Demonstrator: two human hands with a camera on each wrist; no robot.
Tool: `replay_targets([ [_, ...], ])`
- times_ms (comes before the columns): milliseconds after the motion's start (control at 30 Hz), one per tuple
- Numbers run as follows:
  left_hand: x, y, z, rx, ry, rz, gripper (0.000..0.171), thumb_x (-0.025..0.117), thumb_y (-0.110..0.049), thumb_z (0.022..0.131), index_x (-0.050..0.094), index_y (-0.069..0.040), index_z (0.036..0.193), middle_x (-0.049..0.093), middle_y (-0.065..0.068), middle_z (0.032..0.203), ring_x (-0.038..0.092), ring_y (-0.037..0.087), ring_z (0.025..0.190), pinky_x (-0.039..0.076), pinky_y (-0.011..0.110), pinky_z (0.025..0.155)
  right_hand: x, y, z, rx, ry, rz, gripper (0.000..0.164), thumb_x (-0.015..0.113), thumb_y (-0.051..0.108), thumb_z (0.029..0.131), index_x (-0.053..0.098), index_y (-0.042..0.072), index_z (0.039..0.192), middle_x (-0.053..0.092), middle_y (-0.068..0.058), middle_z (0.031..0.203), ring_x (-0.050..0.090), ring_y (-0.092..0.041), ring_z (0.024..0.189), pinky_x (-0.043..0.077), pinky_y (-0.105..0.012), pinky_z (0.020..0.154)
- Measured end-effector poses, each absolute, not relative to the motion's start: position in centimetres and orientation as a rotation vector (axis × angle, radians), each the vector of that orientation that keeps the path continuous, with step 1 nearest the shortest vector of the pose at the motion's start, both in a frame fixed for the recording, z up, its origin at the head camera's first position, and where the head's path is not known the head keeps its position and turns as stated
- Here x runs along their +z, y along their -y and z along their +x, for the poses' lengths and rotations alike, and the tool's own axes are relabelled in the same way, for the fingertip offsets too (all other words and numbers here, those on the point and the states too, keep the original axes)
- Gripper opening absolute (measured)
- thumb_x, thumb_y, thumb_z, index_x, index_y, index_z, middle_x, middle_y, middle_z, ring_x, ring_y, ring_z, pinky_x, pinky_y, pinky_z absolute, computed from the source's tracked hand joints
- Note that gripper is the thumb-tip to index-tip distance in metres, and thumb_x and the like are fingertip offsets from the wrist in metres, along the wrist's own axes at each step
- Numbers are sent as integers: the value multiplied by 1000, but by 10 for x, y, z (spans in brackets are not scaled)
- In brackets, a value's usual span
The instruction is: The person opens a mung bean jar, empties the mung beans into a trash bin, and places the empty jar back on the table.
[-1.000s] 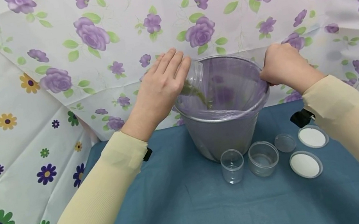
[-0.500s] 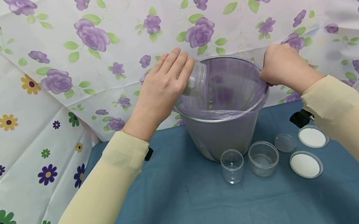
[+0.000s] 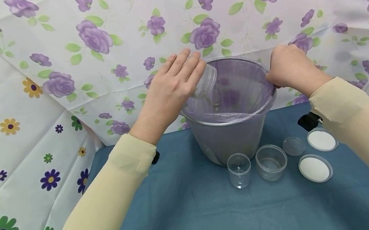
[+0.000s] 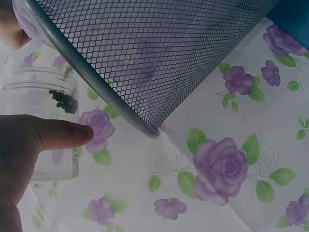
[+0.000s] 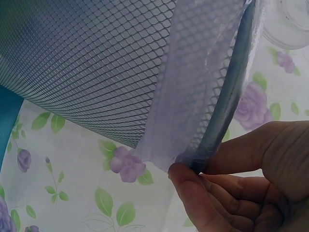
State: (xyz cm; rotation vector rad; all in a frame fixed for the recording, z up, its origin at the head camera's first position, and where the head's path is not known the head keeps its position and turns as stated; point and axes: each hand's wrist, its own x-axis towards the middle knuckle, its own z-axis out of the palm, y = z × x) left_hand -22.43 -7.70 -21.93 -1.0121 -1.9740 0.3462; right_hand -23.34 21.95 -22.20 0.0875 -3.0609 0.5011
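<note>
My left hand [image 3: 176,86] grips a transparent jar [image 3: 209,80] tipped over the left rim of a grey mesh wastebasket [image 3: 229,140]. Its mouth points into the basket. In the left wrist view my thumb lies across the jar's wall, and a small dark green clump of bits [image 4: 64,101] clings inside near the neck. A thin purple plastic bag [image 5: 176,82] lines the basket and folds over its rim. At the basket's right side, my right hand [image 3: 290,68] pinches the rim and bag edge between thumb and forefinger, the other fingers curled, as the right wrist view shows.
In front of the basket stand a narrow transparent jar [image 3: 239,171] and a wider transparent tub [image 3: 271,162]. Right of them lie a transparent lid [image 3: 293,146] and two white-centred lids [image 3: 315,168]. A flowered sheet [image 3: 111,25] hangs close behind the blue-covered table [image 3: 203,226].
The green contents in the jar's mouth have poured out into the basket. My left hand has shifted slightly right with the jar, tipping it further. The right hand keeps its place on the rim.
</note>
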Motion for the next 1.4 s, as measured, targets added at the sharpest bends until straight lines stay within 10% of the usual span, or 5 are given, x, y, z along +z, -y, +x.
replay_targets([
  [1067,-225,75,-225,319,1987,-1038,37,44,3,94,48,-5,131,48,15,139,36,28,137,37,37,110,-224,-219,-234,486,3038,100,21,56,8,72,52,7,52,42,-1,45,42,-18,42,39,-29,38],
  [1400,-226,76,-224,321,1995,-1012,47,44,4,94,44,-10,138,45,15,141,44,31,130,52,35,92,-224,-219,-234,488,3040,93,21,56,8,72,53,6,52,44,-2,45,43,-19,43,39,-30,38],
])
